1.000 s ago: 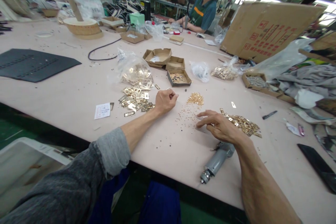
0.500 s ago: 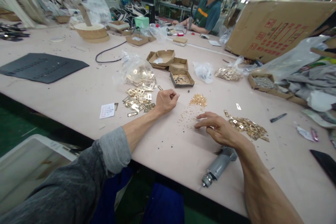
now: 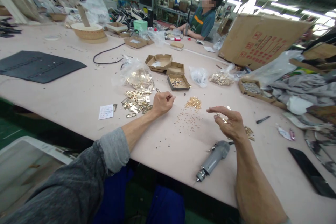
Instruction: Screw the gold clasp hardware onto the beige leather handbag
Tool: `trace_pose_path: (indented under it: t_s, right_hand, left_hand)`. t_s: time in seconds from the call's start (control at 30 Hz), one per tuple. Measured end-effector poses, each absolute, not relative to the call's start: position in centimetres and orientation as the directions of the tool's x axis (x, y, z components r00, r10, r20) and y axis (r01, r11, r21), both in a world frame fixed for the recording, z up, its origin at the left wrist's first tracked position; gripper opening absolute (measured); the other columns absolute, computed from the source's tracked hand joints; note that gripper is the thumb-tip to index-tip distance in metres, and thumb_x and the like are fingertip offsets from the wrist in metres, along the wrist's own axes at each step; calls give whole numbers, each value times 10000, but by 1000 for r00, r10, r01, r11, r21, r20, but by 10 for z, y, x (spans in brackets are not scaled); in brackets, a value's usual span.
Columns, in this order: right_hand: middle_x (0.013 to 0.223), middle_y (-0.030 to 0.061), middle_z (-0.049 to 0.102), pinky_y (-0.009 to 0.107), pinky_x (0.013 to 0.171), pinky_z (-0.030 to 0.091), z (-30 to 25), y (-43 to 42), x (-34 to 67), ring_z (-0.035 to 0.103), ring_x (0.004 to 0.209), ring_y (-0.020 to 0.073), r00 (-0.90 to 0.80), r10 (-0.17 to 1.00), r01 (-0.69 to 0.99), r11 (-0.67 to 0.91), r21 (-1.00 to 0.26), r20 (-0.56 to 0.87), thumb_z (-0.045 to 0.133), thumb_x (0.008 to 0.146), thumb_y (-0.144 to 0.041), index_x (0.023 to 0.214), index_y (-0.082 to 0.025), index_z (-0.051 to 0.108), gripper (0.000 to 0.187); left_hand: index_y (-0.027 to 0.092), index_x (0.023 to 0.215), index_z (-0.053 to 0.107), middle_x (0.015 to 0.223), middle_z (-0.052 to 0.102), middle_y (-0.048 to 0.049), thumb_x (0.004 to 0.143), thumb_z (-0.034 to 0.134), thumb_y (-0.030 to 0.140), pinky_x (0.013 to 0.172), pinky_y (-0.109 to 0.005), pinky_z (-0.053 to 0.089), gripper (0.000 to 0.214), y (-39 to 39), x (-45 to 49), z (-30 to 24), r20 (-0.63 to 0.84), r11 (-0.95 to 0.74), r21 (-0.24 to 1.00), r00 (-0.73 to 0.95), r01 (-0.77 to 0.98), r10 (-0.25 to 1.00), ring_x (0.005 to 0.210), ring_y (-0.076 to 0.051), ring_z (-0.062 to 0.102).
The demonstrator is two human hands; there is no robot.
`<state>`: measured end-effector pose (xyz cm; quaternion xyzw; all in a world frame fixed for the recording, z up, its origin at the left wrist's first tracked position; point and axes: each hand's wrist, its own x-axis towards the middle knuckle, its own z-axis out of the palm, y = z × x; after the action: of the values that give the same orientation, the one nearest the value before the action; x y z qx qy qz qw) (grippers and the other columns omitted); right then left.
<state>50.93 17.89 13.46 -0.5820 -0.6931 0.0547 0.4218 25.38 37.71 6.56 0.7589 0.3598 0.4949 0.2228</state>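
My left hand [image 3: 162, 102] rests on the pink table [image 3: 78, 94] as a closed fist, thumb against forefinger; what it pinches is too small to name. Just left of it lies a spread of gold metal plates [image 3: 136, 100]. My right hand [image 3: 229, 123] is lifted off the table with its palm turned left and its fingers curled loosely round small gold pieces. Between the hands lie a small heap of gold rivets [image 3: 193, 103] and scattered rivets [image 3: 187, 119]. A second pile of gold plates [image 3: 249, 132] is partly hidden behind my right hand.
A grey power tool [image 3: 212, 160] lies near the front edge below my right wrist. Behind are a bag of gold plates [image 3: 138, 75], small cardboard boxes [image 3: 178, 81], a black mat [image 3: 36, 65], a large carton [image 3: 262, 40] and a seated co-worker [image 3: 203, 19]. A black phone [image 3: 309, 175] lies right.
My right hand has lifted off the scattered rivets and turned its palm to the left. My left fist has stayed in place. The view shifted slightly.
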Motion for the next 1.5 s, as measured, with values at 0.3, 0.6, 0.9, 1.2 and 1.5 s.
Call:
trace_pose_path:
  t_s: [0.3, 0.6, 0.9, 1.2, 1.5]
  right_hand:
    - [875, 59, 758, 361, 671, 599, 118, 82, 448, 684, 651, 201, 592, 517, 713, 21, -700, 618, 673, 942, -326, 1109, -188, 780, 242]
    - [862, 80, 752, 368, 668, 604, 42, 39, 423, 695, 712, 252, 789, 471, 527, -191, -828, 394, 634, 938, -468, 1089, -163, 779, 370]
    - [780, 72, 738, 415, 726, 582, 54, 44, 418, 698, 723, 287, 834, 434, 457, -200, -867, 340, 623, 897, -533, 985, -176, 771, 396]
    - [884, 92, 736, 621, 859, 424, 35, 39, 430, 661, 987, 416, 889, 370, 409, -381, -829, 268, 686, 835, -557, 912, -480, 748, 125]
    - [861, 110, 739, 540, 879, 460, 33, 44, 435, 675, 909, 385, 907, 309, 397, -399, -827, 286, 664, 751, -518, 974, -307, 799, 335]
  left_hand:
    - [195, 708, 707, 605, 670, -19, 887, 673, 349, 577, -276, 416, 239, 378, 253, 65, 602, -649, 699, 244, 300, 760, 557, -170, 594]
    - [212, 682, 648, 621, 662, -41, 935, 590, 409, 621, -281, 398, 326, 379, 249, 58, 640, -645, 636, 177, 423, 748, 583, -182, 586]
    - [226, 738, 643, 667, 651, -42, 983, 574, 427, 643, -310, 441, 325, 318, 216, 98, 746, -749, 599, 142, 285, 651, 612, -183, 572]
    - [325, 722, 600, 582, 573, -53, 1007, 514, 356, 514, -417, 453, 300, 168, 61, 10, 648, -639, 645, 143, 420, 748, 519, -235, 562]
    - [201, 732, 617, 630, 581, -18, 1046, 513, 223, 536, -263, 456, 331, 106, -13, -69, 605, -590, 562, 199, 580, 771, 540, -149, 582]
